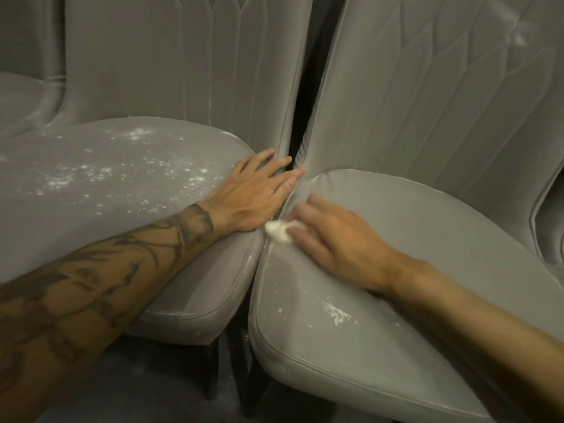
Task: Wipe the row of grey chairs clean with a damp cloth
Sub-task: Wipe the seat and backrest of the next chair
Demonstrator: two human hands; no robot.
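Note:
Two grey padded chairs stand side by side. The left chair's seat [100,184] is speckled with white dust. The right chair's seat [412,215] has a white smear near its front left. My left hand [259,190] lies flat with straight fingers on the left seat's right edge, fingertips at the gap between the chairs. My right hand [332,239] presses a small white cloth [277,231] onto the left edge of the right seat, fingers laid over it. Most of the cloth is hidden under the fingers.
Ribbed grey backrests [189,62] rise behind both seats. Part of a third chair [24,96] shows at far left and another chair's edge [549,227] at far right. Dark chair legs and a dusty grey floor [158,392] lie below.

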